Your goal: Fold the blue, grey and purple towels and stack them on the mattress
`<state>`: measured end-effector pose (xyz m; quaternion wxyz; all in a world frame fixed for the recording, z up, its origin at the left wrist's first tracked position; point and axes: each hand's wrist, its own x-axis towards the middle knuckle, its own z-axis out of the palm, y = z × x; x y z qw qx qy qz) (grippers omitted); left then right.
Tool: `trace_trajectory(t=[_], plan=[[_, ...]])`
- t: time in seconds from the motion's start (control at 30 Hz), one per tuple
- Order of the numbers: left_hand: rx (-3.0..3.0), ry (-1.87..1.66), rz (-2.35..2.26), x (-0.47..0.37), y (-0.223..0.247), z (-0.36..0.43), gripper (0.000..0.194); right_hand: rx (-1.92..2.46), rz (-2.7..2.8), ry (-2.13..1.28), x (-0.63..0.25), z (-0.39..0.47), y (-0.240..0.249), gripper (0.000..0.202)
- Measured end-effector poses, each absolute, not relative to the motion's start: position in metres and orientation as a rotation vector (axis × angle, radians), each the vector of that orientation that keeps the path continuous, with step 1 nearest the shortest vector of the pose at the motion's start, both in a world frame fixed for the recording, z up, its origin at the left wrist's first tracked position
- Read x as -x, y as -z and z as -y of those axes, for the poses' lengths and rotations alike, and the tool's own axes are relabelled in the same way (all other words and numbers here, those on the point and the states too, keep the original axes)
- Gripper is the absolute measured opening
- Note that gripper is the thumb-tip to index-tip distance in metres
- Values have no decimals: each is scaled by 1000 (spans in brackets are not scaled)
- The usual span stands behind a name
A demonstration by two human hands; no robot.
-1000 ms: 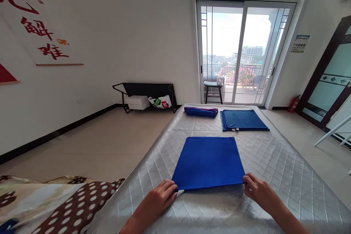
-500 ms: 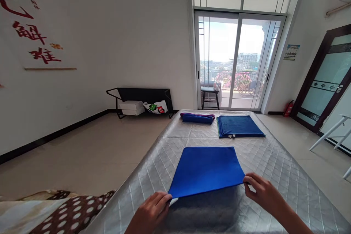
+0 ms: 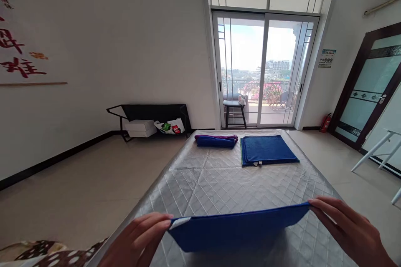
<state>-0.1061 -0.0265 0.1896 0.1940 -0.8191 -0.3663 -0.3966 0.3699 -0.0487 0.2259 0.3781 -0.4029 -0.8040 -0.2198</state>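
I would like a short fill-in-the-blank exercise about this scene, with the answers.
The cloth held by the left hand and right hand is coloured ____.
Its white tag is nearest the ____ hand.
In the picture, the folded stack lies to the ____ of the rolled bundle.

Missing words: blue; left; right

head view; faces forward, down; hands point(image 3: 349, 227) near; sliding doors point(image 3: 262, 71) far; depth outside uncertain

Two hands point(image 3: 138, 238) point(image 3: 351, 227) on one blue cloth point(image 3: 232, 233), and beyond that cloth: one rolled bundle point(image 3: 216, 142), one folded pile point(image 3: 269, 149), one fire extinguisher point(image 3: 326, 122)!
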Motion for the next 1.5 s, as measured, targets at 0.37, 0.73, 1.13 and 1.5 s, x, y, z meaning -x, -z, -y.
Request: trace_trajectory(t=[0.37,0.73,1.13,1.5], plan=[[2771,1046,1322,-3,-246,-185,41,1411,2079,55,-441,-127,-273,35],[2382,1279,1183,-84,-248,-322,30,1539,1656,285,-481,-264,-300,24],[2774,870,1321,-121,-47,-281,30,2051,1720,-129,-492,-238,-92,20],[2790,834,1368,-111,-31,-279,26,2080,1802,-161,-497,-238,-78,22]])
